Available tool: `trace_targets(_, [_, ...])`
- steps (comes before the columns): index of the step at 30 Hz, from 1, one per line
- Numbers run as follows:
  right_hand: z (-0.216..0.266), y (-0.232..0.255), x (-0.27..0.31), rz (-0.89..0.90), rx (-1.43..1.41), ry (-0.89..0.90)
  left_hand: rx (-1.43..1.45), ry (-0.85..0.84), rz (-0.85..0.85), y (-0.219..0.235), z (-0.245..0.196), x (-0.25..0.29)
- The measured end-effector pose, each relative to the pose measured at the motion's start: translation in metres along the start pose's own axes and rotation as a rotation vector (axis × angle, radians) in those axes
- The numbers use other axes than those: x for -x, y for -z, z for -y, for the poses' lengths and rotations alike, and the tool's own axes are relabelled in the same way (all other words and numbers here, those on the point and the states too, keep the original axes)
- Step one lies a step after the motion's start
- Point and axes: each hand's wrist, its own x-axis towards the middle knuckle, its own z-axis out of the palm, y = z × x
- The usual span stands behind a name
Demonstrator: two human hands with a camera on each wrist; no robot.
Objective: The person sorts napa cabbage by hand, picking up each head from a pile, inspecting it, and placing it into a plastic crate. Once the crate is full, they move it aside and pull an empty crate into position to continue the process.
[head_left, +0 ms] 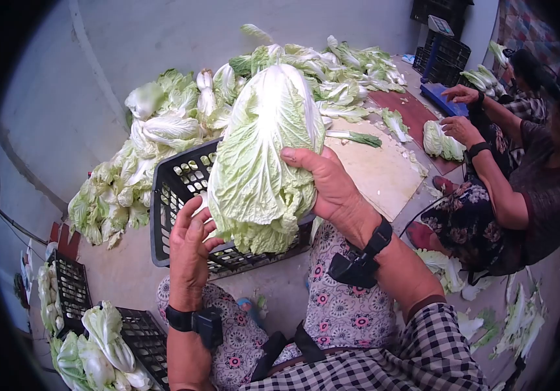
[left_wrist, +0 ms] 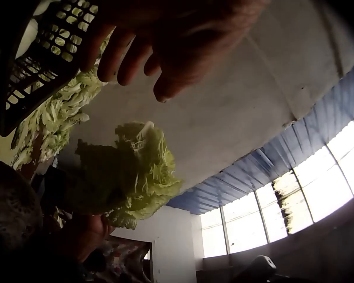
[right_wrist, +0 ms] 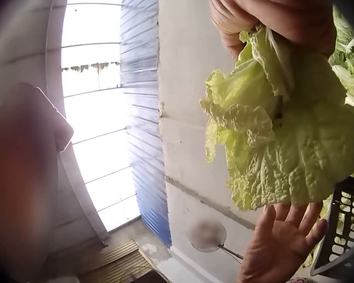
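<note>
A large napa cabbage [head_left: 263,156], pale green with a white base pointing up, is held above a black crate [head_left: 162,215]. My right hand [head_left: 335,189] grips its right side, thumb across the front. The left hand [head_left: 190,254] is beside its lower left edge, fingers spread and holding nothing. In the left wrist view a gap separates the left hand [left_wrist: 183,47] from the cabbage [left_wrist: 130,171]. The right wrist view shows ruffled leaf tips of the cabbage [right_wrist: 289,135] between the right hand [right_wrist: 277,23] and the open left hand [right_wrist: 283,242]; contact there is unclear.
Cabbages and loose leaves [head_left: 169,127] are piled along the wall. A pale board [head_left: 377,169] with a green-topped stalk [head_left: 358,137] lies right of the crate. Another person [head_left: 521,176] sits at the right by a cabbage [head_left: 443,140]. Filled crates [head_left: 143,339] stand lower left.
</note>
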Motion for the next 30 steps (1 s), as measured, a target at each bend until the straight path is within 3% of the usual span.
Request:
trace_targets(7, [0.063,0.095,-0.024,-0.281,0.020,0.143,0.038,0.010,0.002,0.017,0.000,-0.003])
trace_targets(12, [0.116,0.219,-0.043,-0.389,0.213,0.204,0.046,0.039,0.012,0.015,0.000,-0.011])
trace_targets(14, [0.119,0.264,-0.043,-0.901,0.574,0.321,0.041,0.064,0.021,0.012,0.003,-0.014])
trace_targets(17, [0.109,0.301,-0.036,-1.180,1.000,0.308,0.026,0.093,0.042,0.006,0.005,-0.019])
trace_targets(21, [0.092,0.246,-0.041,-0.730,0.986,-0.120,0.026,0.091,0.087,0.000,0.005,-0.026])
trace_targets(24, [0.077,0.198,-0.061,-0.454,0.978,-0.206,0.053,0.036,0.114,0.004,-0.012,-0.033])
trace_targets(26, [0.061,0.167,-0.073,-0.321,0.983,-0.171,0.000,-0.013,0.111,0.015,-0.032,-0.039])
trace_targets(30, [0.031,0.125,-0.101,-0.138,0.882,-0.288,-0.029,-0.052,0.059,0.067,-0.052,-0.056])
